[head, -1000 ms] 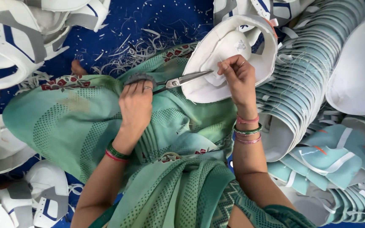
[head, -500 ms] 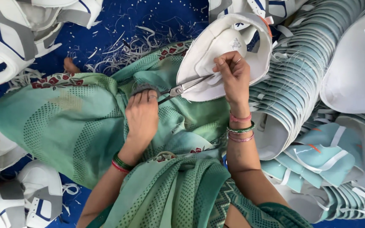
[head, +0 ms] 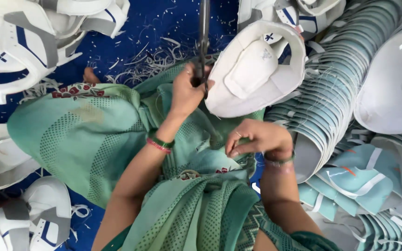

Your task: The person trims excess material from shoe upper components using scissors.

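Fingers of your left hand (head: 187,90) are clamped round the handles of the dark metal scissors (head: 204,42), blades pointing up beside the white moulded shoe upper with its padded tongue (head: 257,69), which rests on your green patterned lap cloth (head: 84,139); your right hand (head: 257,138), just below that upper, pinches its fingertips together on the cloth. With nothing gripping the upper, it could slide off your lap, and the blades could nick it. No true containers show, only a nested stack of pale blue-grey shoe pieces (head: 331,93) right of the upper
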